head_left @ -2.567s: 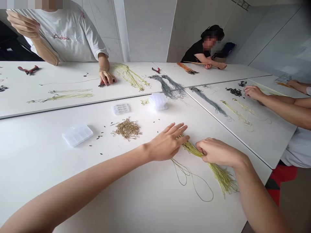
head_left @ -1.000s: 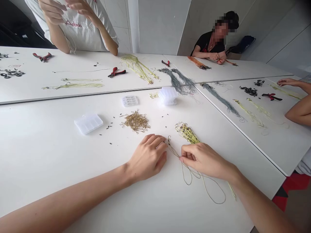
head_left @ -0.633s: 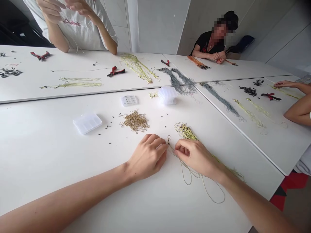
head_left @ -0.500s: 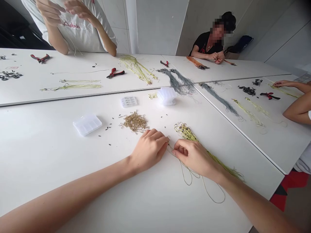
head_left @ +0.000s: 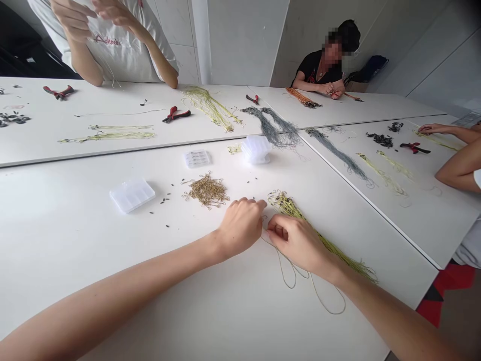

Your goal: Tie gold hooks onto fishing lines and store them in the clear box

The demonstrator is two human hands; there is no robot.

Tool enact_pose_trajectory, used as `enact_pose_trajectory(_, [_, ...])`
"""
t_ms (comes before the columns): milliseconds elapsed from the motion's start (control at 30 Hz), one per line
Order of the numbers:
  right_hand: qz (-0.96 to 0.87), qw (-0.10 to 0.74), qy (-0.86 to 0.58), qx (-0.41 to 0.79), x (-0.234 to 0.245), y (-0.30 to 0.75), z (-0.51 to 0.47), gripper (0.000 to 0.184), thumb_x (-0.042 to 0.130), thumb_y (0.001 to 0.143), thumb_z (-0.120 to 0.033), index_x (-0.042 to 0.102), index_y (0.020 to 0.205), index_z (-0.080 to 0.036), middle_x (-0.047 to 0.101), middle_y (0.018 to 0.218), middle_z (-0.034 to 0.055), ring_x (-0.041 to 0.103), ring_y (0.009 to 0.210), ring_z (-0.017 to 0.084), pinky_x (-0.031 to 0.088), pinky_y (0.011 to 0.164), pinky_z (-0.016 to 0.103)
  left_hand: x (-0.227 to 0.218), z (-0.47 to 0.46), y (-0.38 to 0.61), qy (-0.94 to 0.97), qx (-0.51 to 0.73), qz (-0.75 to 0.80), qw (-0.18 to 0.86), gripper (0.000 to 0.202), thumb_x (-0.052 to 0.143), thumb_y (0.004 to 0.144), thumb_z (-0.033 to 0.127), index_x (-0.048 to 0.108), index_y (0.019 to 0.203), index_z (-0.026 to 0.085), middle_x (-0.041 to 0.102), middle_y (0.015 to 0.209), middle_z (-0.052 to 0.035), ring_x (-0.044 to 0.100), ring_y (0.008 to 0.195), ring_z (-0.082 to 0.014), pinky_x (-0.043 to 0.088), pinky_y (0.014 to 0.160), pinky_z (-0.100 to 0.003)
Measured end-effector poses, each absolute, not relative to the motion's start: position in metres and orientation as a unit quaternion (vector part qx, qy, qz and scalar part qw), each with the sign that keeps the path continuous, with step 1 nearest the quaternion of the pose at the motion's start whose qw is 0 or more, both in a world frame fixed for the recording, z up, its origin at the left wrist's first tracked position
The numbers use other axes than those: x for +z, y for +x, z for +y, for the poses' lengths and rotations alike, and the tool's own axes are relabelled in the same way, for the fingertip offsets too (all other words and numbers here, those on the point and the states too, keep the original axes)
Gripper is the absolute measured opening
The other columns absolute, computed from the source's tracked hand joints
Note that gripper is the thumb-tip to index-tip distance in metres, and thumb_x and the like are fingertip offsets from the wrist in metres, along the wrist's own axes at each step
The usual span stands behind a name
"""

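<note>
A: Where does the work stand on the desk (head_left: 56, 250)?

B: A bundle of yellow-green hooked lines (head_left: 289, 208) lies spread out, with loose loops (head_left: 280, 268) trailing below. A heap of brass hooks (head_left: 206, 191) lies unbundled to its left.

A: And each grip?

B: The left hand (head_left: 240, 225) is curled, its fingertips at the line; the right hand (head_left: 295, 243) is half-closed beside it. Any hold is hidden.
</note>
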State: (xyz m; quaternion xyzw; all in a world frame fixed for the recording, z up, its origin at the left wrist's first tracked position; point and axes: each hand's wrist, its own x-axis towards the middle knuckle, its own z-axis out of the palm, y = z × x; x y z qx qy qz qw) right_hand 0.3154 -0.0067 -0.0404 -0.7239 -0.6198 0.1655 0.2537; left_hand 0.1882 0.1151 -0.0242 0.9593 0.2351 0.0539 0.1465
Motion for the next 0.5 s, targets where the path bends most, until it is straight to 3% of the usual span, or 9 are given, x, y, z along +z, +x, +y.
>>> enact_pose_trajectory(267, [-0.614,0.231,-0.735,0.171,-0.0391,0.3195,-0.0069,0.014,0.05,0.084,-0.014,0.048,0.073,-0.022,0.054,0.062,-0.0044,0.042,0.054,0.012,0.032,0.052,0.025,-0.0322,0.1177,0.1841,0.937,0.084,0.236,0.243,0.035,0.041,0.087,0.008,0.062,0.115,0.013,0.065,0.094,-0.0103,0.059,0.092,-0.0235,0.05,0.074,-0.032])
enact_pose_trajectory(500, [-0.603,0.219,-0.744,0.19,-0.0354,0.3215,-0.0064,0.013,0.05,0.084,-0.016,0.049,0.072,-0.022,0.054,0.061,-0.0055,0.043,0.054,0.011,0.032,0.052,0.024,-0.031,0.1218,0.186,0.913,0.128,0.241,0.304,0.026,0.044,0.083,0.008,0.068,0.09,0.017,0.067,0.089,-0.006,0.06,0.087,-0.0203,0.048,0.076,-0.031])
